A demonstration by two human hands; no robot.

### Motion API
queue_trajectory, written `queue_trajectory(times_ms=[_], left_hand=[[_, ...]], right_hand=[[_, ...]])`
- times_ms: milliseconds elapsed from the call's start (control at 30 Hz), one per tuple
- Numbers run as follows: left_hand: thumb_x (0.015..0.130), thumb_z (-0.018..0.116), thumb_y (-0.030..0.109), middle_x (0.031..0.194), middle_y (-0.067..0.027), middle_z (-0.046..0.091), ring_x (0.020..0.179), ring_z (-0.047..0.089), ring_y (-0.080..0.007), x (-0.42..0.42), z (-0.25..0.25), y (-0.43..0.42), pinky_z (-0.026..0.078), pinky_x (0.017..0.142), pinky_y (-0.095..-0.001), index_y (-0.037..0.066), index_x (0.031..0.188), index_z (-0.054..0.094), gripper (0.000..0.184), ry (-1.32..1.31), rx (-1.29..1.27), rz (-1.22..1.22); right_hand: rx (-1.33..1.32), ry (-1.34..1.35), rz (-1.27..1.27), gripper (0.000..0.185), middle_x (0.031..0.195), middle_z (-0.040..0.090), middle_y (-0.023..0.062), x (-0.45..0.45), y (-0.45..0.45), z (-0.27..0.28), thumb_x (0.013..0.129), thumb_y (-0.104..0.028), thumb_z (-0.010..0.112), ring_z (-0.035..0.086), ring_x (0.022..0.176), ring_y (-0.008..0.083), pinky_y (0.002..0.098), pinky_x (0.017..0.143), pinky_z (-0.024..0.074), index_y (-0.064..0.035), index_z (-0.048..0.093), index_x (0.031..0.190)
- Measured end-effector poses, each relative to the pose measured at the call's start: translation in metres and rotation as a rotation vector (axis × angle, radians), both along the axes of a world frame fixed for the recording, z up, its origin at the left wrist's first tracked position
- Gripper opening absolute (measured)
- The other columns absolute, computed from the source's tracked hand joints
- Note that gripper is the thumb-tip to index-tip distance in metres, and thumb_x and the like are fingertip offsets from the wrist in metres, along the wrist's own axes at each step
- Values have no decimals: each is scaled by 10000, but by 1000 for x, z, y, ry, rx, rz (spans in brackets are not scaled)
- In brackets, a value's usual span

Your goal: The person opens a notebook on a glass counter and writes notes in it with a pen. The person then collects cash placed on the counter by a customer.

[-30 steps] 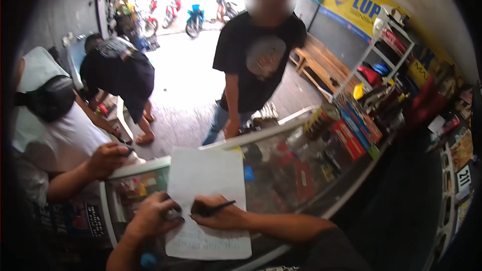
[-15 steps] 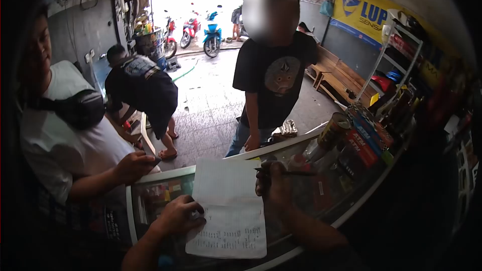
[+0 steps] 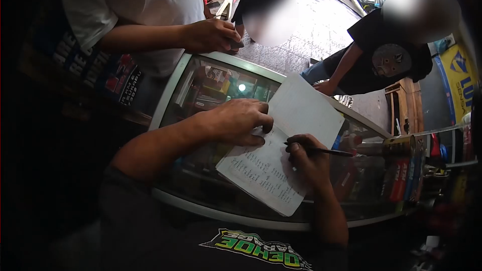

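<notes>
An open notebook point(image 3: 312, 112) lies tilted on the glass-topped counter point(image 3: 169, 90). Its far page looks blank, while the near page carries columns of handwriting. My left hand point(image 3: 237, 121) rests on the notebook's left side near the fold, holding nothing, thumb apart from the bent fingers. In my right hand point(image 3: 307, 159) is a dark pen point(image 3: 329, 151), gripped between thumb and fingers. The pen's tip points left, at or just above the near page close to the fold; whether it touches the paper I cannot tell.
Boxed goods and a can point(image 3: 399, 146) stand at the counter's right end. Across the counter, a person in a white shirt point(image 3: 145, 7) holds a small dark object. Another in a black T-shirt point(image 3: 374, 50) leans by the far edge; a third bends behind. A wooden bench point(image 3: 401, 103) stands beyond.
My view has tilted down and turned, so the notebook appears rotated. My right hand has brought the pen from above the far page to the near page by the fold.
</notes>
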State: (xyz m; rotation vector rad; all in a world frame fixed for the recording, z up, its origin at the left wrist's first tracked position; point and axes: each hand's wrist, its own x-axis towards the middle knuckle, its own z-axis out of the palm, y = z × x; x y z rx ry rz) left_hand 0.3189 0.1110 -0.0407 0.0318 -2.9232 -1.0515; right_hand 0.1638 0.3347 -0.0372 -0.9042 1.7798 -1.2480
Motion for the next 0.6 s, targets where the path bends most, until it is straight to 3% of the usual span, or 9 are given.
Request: queue_trajectory(times_ms=[300,533,600], left_hand=[[834,831,273,1122,-115,638,1161,626,-328,-3,-2,4,512,1007,-465,109,1057,723,298,-70,-53,-11],[828,827,292,1120,-120,638,1149,624,-329,-2,-7,3,510,998,-460,110,1039,717,300,-30,-38,0],[826,828,300,1121,-120,637,1146,624,-328,-2,-5,3,510,997,-462,110,1035,716,304,-22,-42,-2]], right_hand=[[-57,87,33,168,924,723,83,3,3,-3,971,-58,675,650,798,123,280,729,533,41,698,1105],[14,92,63,155,894,720,73,8,5,3,969,-60,681,630,766,99,270,710,516,35,705,1089],[7,98,130,144,934,709,81,9,3,1,964,-32,660,652,772,110,264,695,551,40,697,1083]])
